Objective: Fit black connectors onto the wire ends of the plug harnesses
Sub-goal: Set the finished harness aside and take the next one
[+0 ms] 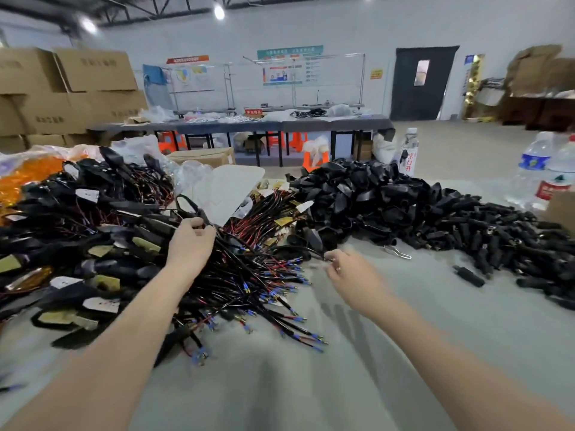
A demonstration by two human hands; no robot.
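Note:
A big heap of plug harnesses (102, 231) with black and red wires and blue-tipped ends (280, 293) covers the left and middle of the table. My left hand (191, 244) reaches into this heap and grips a black harness cable near its top. My right hand (348, 275) hovers over the table to the right of the wire ends and pinches the tip of a thin wire at its fingertips. A long pile of black connectors (466, 231) lies at the right. One loose black connector (468, 275) lies apart from it on the cloth.
The table has a grey cloth (311, 384). A pile of larger black covers (357, 194) sits behind the harnesses. Water bottles (535, 169) and another bottle (409, 154) stand at the far right. A small metal clip (398, 252) lies near the connectors. Cardboard boxes (62, 88) are stacked behind.

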